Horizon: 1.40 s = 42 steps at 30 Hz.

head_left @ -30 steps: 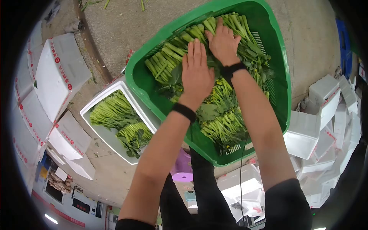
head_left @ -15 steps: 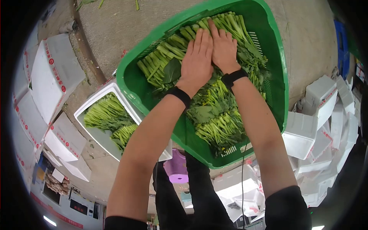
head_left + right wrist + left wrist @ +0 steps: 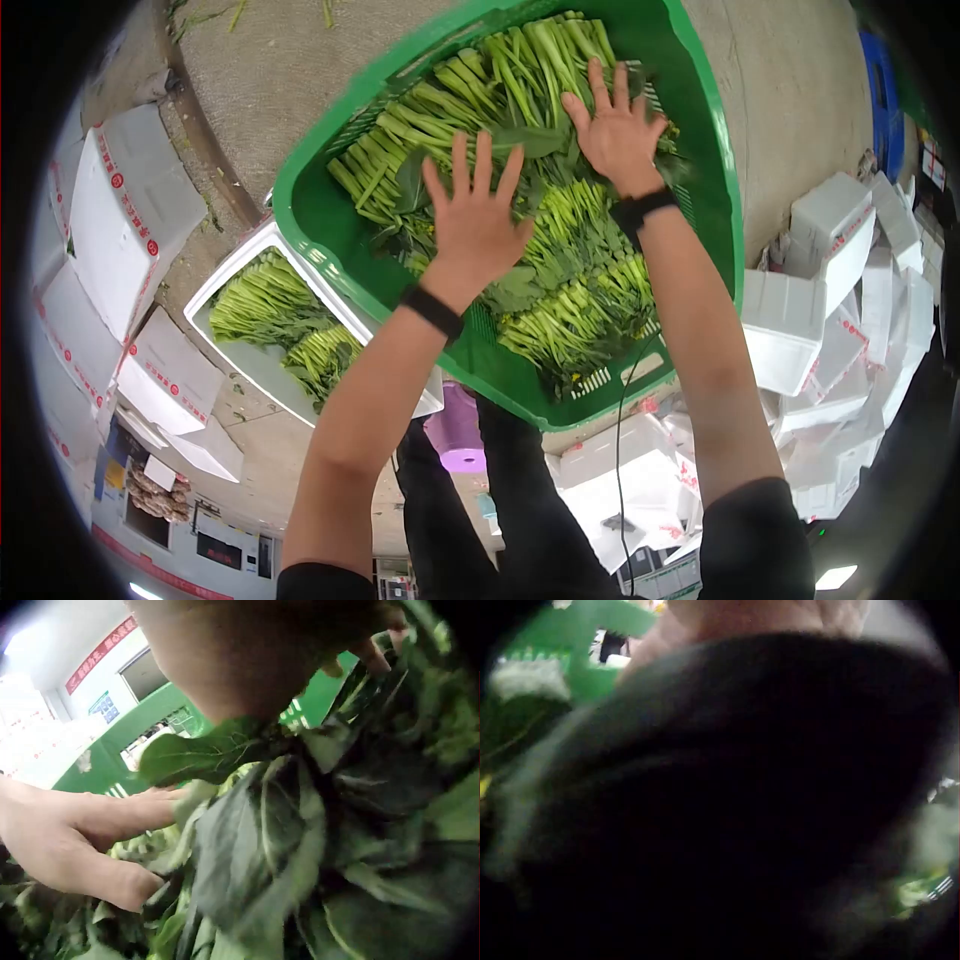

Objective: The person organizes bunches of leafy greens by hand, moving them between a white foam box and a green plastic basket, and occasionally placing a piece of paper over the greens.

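Note:
Stalks of choy sum (image 3: 420, 120), leafy and in places yellow-flowered, lie in rows inside a large green plastic basket (image 3: 722, 180). Over the left middle of the greens is my left hand (image 3: 472, 225), its fingers straight and spread. My right hand (image 3: 615, 140) is farther right, fingers spread over the upper-right greens near the basket wall. Neither hand grips anything. In the right wrist view, broad leaves (image 3: 255, 832) fill the space below the right hand (image 3: 247, 652), and the left hand (image 3: 75, 840) shows at the left. The left wrist view is mostly dark and blurred.
A white foam box (image 3: 250, 365) with more choy sum stands against the basket's left side. Foam boxes (image 3: 140, 225) are stacked at the left, and loose ones (image 3: 785, 325) pile up at the right. A purple stool (image 3: 456, 435) is near the person's legs.
The hands were close together on the upper greens half a second ago. Now they are apart with fingers spread, the left lower and leftward, the right moved to the right.

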Each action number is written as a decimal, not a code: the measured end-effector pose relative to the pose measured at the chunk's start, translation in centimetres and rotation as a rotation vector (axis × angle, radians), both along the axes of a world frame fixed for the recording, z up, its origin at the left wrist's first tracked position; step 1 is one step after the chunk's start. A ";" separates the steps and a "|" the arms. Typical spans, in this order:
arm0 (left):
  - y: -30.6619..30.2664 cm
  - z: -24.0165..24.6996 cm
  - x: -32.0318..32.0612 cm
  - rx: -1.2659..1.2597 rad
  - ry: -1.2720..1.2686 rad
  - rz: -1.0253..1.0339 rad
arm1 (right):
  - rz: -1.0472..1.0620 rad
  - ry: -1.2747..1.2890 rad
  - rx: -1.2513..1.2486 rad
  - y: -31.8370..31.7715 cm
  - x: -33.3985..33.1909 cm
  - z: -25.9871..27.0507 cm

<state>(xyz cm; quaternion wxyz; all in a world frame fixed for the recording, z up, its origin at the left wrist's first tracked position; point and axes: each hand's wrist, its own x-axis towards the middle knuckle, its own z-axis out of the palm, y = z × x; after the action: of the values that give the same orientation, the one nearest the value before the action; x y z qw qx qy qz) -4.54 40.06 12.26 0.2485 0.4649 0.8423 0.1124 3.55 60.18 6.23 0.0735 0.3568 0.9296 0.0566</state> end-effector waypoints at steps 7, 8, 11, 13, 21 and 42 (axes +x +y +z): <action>-2.3 1.8 -1.2 -0.242 -0.167 -0.193 | 0.116 0.301 -0.163 -7.7 0.1 9.6; -3.1 3.1 -1.6 -0.178 -0.208 -0.178 | 0.052 0.324 -0.328 -9.0 1.6 10.2; -5.7 6.8 -2.1 -0.084 -0.232 -0.152 | -0.064 0.440 -0.470 -9.0 5.6 8.9; -7.8 7.3 -2.3 -0.141 -0.069 -0.095 | -0.107 0.537 -0.446 -7.5 7.2 8.5; -10.2 3.9 -0.5 -0.026 0.186 0.060 | 0.018 0.024 -0.128 0.1 5.9 2.2; -11.2 2.7 -0.2 -0.042 0.185 0.087 | 0.339 0.398 -0.495 -13.5 -4.0 6.6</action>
<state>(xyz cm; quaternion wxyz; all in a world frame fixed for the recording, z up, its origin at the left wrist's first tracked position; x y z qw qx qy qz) -4.71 28.84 14.93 0.1741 0.4311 0.8832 0.0620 -0.44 46.71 12.87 -0.0351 0.1729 0.9572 -0.2295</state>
